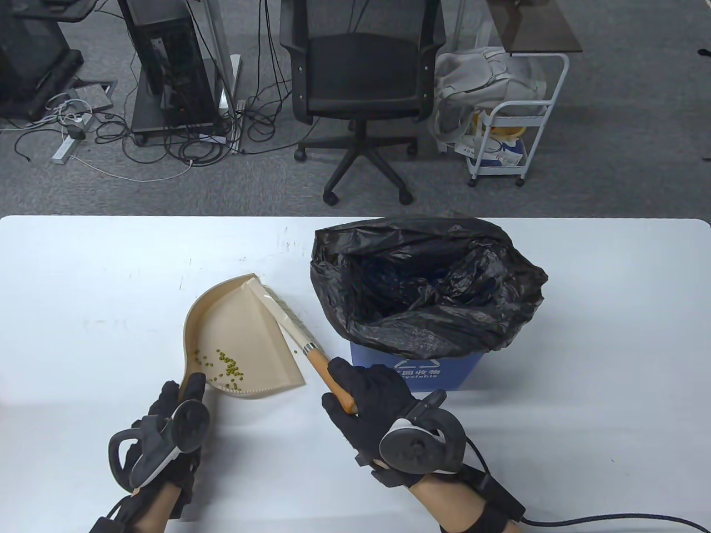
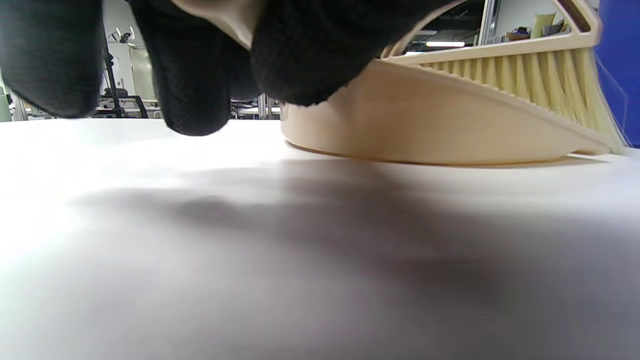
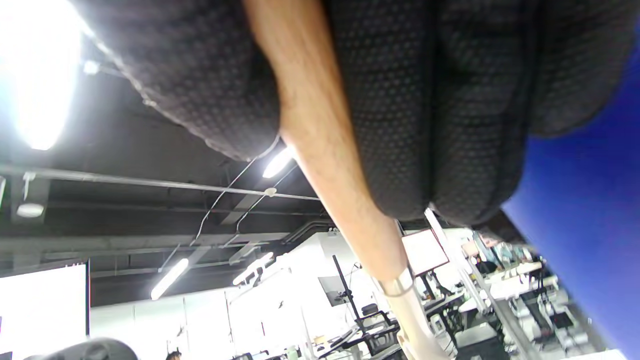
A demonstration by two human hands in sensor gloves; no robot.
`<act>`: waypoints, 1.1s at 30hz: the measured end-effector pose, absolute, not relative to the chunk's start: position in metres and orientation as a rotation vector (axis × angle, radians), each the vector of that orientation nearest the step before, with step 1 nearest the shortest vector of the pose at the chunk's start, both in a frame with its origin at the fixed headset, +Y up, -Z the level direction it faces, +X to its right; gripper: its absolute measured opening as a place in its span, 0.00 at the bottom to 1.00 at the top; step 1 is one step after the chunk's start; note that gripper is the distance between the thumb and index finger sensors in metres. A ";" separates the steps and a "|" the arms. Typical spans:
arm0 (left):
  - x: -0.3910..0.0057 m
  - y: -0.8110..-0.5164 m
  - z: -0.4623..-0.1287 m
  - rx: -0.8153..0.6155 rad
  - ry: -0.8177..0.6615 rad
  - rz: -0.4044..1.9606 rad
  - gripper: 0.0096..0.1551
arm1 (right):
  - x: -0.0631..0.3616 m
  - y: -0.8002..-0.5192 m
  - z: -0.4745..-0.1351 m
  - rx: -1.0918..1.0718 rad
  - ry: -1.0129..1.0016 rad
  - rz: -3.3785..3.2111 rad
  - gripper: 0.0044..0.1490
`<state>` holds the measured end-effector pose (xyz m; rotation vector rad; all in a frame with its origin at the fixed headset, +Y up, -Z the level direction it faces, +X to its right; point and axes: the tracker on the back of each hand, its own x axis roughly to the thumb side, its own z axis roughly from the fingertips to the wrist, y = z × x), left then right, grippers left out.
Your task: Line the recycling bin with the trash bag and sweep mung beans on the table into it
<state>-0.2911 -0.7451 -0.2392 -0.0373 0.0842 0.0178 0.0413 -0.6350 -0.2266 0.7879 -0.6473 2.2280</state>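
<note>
A beige dustpan (image 1: 239, 333) lies on the white table (image 1: 83, 277), with several green mung beans (image 1: 228, 369) gathered near its near rim. My left hand (image 1: 178, 400) grips the dustpan's near end; in the left wrist view its fingers (image 2: 195, 65) curl over the dustpan (image 2: 425, 125). My right hand (image 1: 366, 405) holds the wooden handle (image 1: 328, 372) of a small brush (image 1: 286, 319), whose bristle head rests at the dustpan's right edge. The blue recycling bin (image 1: 422, 372) stands to the right, lined with a black trash bag (image 1: 427, 288). The handle (image 3: 325, 150) crosses the right wrist view.
A black office chair (image 1: 361, 83) and a white cart (image 1: 511, 127) stand on the floor beyond the table's far edge. Cables and equipment stands occupy the floor at the back left.
</note>
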 end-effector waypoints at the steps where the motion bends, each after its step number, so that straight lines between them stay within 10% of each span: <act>1: -0.291 -0.745 -0.239 -0.037 0.082 0.023 0.42 | 0.040 -0.636 -0.228 0.773 -0.623 2.207 0.35; 9: -0.291 -0.745 -0.239 -0.037 0.086 0.017 0.42 | 0.036 -0.637 -0.226 0.819 -0.416 1.944 0.35; 22: -0.291 -0.744 -0.238 -0.024 0.096 -0.010 0.42 | 0.036 -0.621 -0.209 0.894 -0.857 2.368 0.35; 33: -0.291 -0.745 -0.239 -0.028 0.086 0.005 0.42 | 0.028 -0.642 -0.224 0.868 -0.518 2.070 0.35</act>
